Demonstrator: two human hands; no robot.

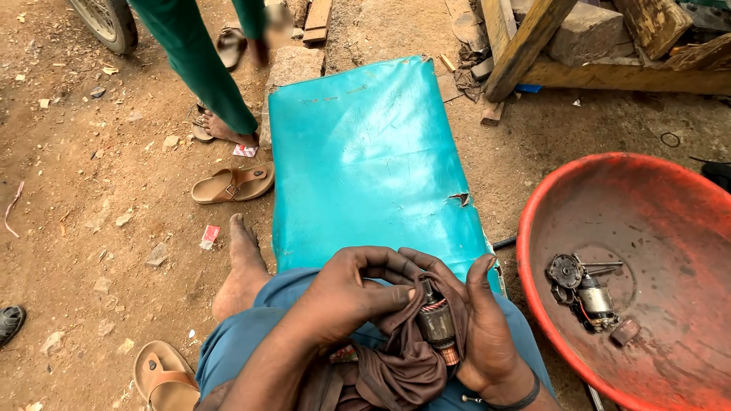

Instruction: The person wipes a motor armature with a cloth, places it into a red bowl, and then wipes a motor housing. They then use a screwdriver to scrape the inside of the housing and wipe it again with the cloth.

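Observation:
My right hand point(483, 327), with a dark band at the wrist, cradles a small motor armature point(438, 320) with copper windings, held upright over my lap. My left hand point(343, 293) pinches a brown cloth point(403, 369) against the armature's top, and the cloth drapes around its lower part. Both hands are over my blue-trousered knees at the near end of a teal padded bench point(365, 160).
A large red basin point(655, 198) on the right holds a small motor and loose metal parts point(590, 293). Tan sandals point(232, 183) point(164, 377) lie on the dirt at left. Another person in green trousers point(190, 53) stands at the back left near a wheel point(106, 23). Wooden beams point(533, 46) are stacked at the back right.

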